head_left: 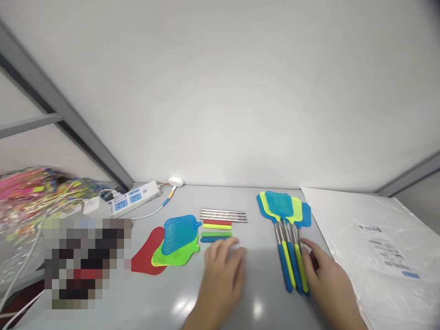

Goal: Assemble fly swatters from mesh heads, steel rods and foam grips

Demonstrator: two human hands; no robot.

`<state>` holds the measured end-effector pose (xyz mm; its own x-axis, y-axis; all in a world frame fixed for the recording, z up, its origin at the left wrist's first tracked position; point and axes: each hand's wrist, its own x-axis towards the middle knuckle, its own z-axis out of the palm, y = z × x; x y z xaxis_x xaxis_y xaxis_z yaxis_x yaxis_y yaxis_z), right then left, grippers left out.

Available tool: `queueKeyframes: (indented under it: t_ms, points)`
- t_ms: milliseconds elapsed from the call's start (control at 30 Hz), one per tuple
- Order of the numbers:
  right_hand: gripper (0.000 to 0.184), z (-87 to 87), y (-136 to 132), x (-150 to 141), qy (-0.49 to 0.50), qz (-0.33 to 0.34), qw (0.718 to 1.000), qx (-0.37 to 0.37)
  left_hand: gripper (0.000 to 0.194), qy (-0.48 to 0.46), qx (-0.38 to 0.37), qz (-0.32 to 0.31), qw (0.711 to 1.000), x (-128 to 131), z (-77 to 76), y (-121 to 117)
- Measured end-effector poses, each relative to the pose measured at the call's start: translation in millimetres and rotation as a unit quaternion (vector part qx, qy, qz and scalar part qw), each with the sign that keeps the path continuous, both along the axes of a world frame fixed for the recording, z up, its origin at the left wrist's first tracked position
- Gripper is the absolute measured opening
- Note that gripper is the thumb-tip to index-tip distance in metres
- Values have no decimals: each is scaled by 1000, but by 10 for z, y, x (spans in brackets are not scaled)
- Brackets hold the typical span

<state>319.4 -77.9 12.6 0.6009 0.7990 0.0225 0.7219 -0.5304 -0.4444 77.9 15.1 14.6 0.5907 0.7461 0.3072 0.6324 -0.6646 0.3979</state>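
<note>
My left hand (pixel 223 270) lies flat on the grey table (pixel 254 302), fingers stretched out, its fingertips just short of a blue handle grip (pixel 215 239). Beyond that grip lie green (pixel 216 234), yellow (pixel 217 226) and red (pixel 217 222) grips in a row, and behind them several metal rods (pixel 223 214). My right hand (pixel 325 275) rests with spread fingers against the handles of several assembled blue and yellow fly swatters (pixel 287 229). Loose swatter heads, blue (pixel 179 233), green (pixel 173 257) and red (pixel 148 252), overlap to the left.
A white power strip (pixel 134 197) with cables sits at the back left. A bag of colourful parts (pixel 30 197) is at the far left. White plastic bags with a label (pixel 378 247) lie at the right. A white wall rises behind the table.
</note>
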Motion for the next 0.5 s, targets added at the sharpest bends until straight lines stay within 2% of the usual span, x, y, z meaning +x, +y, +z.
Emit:
queueKeyframes:
  t_ms: [100, 167, 233, 333, 500]
  points:
    - [40, -38, -14, -15, 15, -30, 999, -23, 35, 43, -40, -162, 985, 282, 52, -78]
    - [38, -34, 15, -30, 20, -34, 999, -38, 47, 55, -35, -227, 972, 470, 62, -75]
    - [38, -8, 65, -35, 16, -38, 998, -51, 57, 55, -25, -249, 967, 633, 36, -33]
    - [39, 39, 151, -25, 6, -45, 997, -62, 68, 58, -17, -246, 967, 809, -64, 44]
    - [34, 66, 287, 10, -17, -51, 993, -104, 74, 78, -15, -252, 964, 911, -238, 75]
